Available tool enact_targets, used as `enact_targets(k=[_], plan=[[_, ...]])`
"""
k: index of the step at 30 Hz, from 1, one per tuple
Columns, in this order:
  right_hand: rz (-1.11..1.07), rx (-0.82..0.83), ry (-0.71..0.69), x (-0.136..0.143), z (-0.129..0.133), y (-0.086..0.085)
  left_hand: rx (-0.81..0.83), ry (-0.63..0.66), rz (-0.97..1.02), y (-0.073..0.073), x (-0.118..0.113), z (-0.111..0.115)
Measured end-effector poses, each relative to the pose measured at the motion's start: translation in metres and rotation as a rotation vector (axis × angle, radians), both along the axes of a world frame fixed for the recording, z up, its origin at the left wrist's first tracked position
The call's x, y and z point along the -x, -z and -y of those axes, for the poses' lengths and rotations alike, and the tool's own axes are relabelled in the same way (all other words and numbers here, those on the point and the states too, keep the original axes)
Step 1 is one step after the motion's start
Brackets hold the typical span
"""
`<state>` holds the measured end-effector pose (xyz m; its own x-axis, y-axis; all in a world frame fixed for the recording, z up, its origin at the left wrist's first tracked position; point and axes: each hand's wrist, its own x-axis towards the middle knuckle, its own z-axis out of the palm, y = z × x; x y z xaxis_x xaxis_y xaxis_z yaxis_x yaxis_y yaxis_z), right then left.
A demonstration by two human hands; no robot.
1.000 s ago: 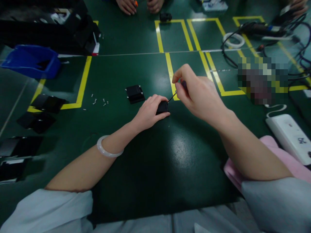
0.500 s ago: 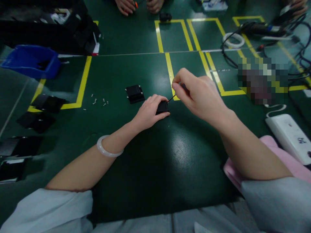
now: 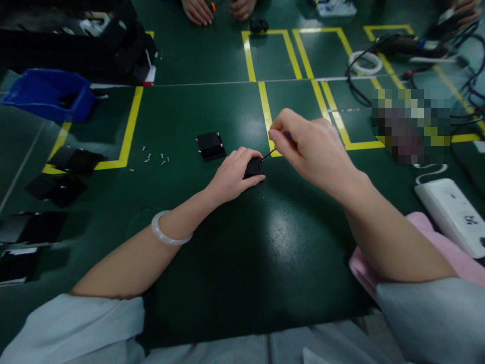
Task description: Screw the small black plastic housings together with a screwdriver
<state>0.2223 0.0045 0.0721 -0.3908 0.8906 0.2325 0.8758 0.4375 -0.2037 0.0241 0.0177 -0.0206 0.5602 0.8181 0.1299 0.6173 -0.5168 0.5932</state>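
My left hand [image 3: 235,174] grips a small black plastic case [image 3: 253,167] on the green table, thumb along its near side and fingers over the far side. In my right hand [image 3: 308,146] is a screwdriver [image 3: 268,153]; its handle is mostly hidden by my fingers. The thin shaft slants down to the right-hand end of the case, its tip at the corner. Just beyond my left hand lies a second black case [image 3: 210,146] with shiny screws at its edges. Several small loose screws [image 3: 148,157] are scattered to the left.
At left stand a blue bin [image 3: 51,96] and several black parts [image 3: 56,189]. On the right lie a white power strip [image 3: 450,215], a pink cloth [image 3: 420,227] and cables [image 3: 356,81]. Another person's hands [image 3: 199,11] rest across the table.
Almost nothing differs. Both hands stay in place, with the screwdriver tip still at the case's corner; across the table, the other person's hand shifts slightly.
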Motion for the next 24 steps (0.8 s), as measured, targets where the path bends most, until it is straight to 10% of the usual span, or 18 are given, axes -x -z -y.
enact_targets(k=[24], plan=[[-0.013,0.032,-0.003,-0.0001,0.0003,0.0002,-0.012,0.007,0.003,0.0002,0.0001,0.0000]])
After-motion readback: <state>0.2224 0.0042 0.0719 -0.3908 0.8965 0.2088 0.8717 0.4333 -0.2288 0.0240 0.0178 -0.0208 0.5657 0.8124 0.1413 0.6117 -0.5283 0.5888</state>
